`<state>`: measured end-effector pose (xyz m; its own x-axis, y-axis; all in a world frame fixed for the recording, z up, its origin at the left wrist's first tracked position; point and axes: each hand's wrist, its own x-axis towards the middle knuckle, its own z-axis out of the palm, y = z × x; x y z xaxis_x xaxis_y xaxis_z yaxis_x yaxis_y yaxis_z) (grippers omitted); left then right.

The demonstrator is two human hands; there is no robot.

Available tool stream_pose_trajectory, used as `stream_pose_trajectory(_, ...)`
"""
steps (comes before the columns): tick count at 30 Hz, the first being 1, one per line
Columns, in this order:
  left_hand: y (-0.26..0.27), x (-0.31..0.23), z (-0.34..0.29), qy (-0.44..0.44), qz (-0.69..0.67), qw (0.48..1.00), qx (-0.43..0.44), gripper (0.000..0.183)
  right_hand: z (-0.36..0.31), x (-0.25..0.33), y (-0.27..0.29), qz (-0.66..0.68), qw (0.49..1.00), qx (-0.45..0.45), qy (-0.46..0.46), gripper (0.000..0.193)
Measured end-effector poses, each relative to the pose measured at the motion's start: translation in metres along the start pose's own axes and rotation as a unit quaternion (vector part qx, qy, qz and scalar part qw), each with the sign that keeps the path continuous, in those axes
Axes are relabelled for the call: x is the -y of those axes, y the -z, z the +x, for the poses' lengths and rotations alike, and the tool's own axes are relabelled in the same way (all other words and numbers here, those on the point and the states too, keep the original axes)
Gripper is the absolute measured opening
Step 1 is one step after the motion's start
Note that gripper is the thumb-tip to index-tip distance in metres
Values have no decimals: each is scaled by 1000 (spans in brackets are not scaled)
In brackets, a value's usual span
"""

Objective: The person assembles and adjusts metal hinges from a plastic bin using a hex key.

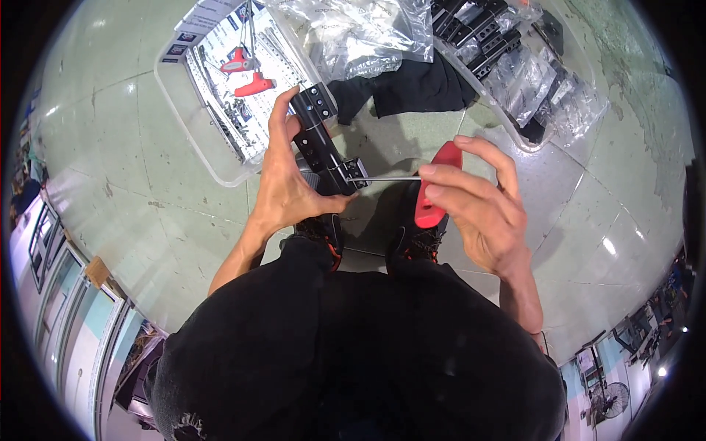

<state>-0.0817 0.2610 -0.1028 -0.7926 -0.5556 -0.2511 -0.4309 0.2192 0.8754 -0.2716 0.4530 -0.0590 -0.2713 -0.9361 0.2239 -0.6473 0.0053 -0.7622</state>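
Observation:
My left hand (281,185) grips a black door hinge (321,147) by its two ends, thumb at the lower end and fingers at the upper. Silver screw heads show along its plates. In my right hand (487,217) is a hex key with a red T-handle (446,159), held by the fingertips. Its thin steel shaft (390,178) runs level to the left, and the tip meets the hinge near its lower end. Whether the tip sits inside a screw is too small to tell. The hinge is held above the floor, over my shoes.
At the far left a clear plastic tub (193,147) holds metal strips, loose screws and red-handled hex keys (254,86). Another tub (531,147) at the far right contains black hinges (494,53) and plastic bags. Between them lie a clear bag (353,37) and dark cloth (423,90).

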Motion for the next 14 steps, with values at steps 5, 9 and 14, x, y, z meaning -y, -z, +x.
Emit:
stream_pose_trajectory(5,-2,3,-2,-3,44,999,-10,127,2,6,9,8,999,53,-3,30)
stream_pose_trajectory(9,0,8,-7,-32,78,996,-18,123,-5,3,-3,58,996,-8,-68,45)
stream_pose_trajectory(14,-6,5,-12,-82,175,979,-72,116,-12,11,-7,164,952,0,-257,34)
